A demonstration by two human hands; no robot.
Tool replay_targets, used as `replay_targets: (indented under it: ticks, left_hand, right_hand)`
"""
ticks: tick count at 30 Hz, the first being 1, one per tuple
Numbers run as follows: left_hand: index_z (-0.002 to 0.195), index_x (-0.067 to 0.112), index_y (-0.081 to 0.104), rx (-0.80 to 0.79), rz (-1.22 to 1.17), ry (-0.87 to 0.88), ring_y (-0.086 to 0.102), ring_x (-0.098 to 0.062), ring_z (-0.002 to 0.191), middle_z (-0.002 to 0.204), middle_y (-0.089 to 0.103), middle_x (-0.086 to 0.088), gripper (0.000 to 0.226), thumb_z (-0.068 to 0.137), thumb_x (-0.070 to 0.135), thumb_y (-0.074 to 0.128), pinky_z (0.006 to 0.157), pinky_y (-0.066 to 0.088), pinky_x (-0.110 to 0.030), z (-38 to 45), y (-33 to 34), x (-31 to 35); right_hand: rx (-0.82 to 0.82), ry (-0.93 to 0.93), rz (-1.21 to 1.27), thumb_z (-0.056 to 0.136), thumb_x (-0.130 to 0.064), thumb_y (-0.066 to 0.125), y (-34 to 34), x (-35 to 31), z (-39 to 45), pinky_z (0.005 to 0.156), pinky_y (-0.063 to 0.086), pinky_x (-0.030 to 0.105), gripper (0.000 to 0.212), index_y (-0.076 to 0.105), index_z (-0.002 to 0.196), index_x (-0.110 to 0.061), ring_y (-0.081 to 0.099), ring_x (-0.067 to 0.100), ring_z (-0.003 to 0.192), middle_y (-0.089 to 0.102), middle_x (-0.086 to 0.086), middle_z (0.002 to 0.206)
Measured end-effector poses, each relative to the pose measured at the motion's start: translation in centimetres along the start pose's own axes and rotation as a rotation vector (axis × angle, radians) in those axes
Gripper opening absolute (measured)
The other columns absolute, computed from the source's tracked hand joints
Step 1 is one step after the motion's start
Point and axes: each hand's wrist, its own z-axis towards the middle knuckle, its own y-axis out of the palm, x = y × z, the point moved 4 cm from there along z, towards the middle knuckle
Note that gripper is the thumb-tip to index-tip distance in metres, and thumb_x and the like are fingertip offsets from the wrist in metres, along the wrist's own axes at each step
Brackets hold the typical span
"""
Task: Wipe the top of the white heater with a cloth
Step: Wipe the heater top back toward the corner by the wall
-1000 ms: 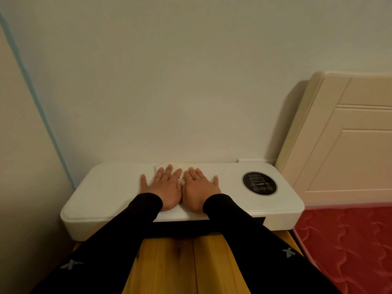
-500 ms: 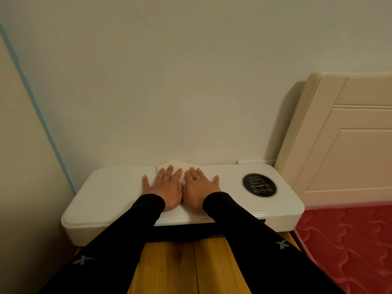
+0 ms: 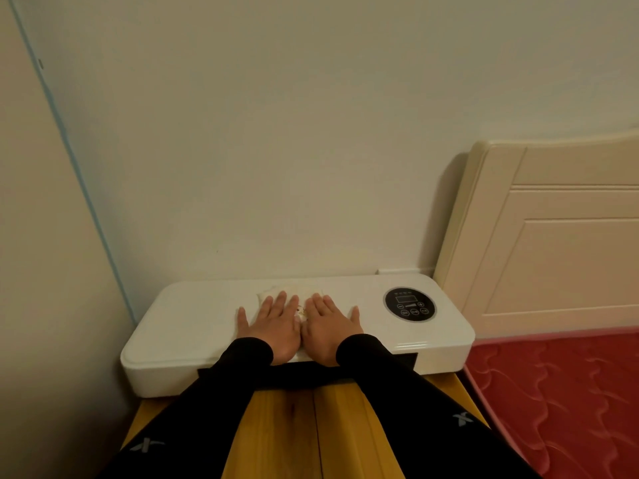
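Observation:
The white heater lies flat on a wooden stand against the wall. A pale cloth is spread on the middle of its top, mostly hidden under my hands. My left hand and my right hand press flat on the cloth side by side, fingers extended toward the wall. The cloth's far edge sticks out beyond my fingertips near the heater's back edge. A round black control panel sits on the heater's right end, apart from my right hand.
The wall stands directly behind the heater and another wall closes in on the left. A cream headboard leans at the right, with a red mattress below it. The wooden stand shows between my black sleeves.
Both hands have pushed the cloth a little further away, toward the heater's back edge; its far edge now bunches beyond my fingertips.

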Motion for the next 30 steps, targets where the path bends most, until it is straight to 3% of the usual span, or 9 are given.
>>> replay_targets:
  ticks: [16,30]
  left_hand:
    - [0.157,0.032,-0.008,0.031,0.012,0.006,-0.014,-0.017,0.152,0.165,-0.018,0.007,0.058,0.103,0.044,0.006,0.117,-0.010,-0.061,-4.8,1.2,2.3]
    - [0.158,0.032,-0.006,0.031,-0.003,0.014,-0.012,-0.019,0.153,0.166,-0.015,0.006,0.058,0.103,0.044,0.006,0.118,-0.007,-0.061,-3.5,1.1,2.6]
  right_hand:
    - [0.009,-0.001,0.035,0.105,-0.040,0.019,0.5,0.5,-5.4,0.117,-0.007,0.066,0.063,0.001,0.160,-0.015,-0.009,0.018,0.155,-0.007,0.000,0.169]
    - [0.017,-0.014,0.039,0.105,-0.040,0.016,0.3,1.4,-4.2,0.119,-0.007,0.063,0.062,0.002,0.161,-0.016,-0.008,0.018,0.155,-0.006,0.000,0.169]
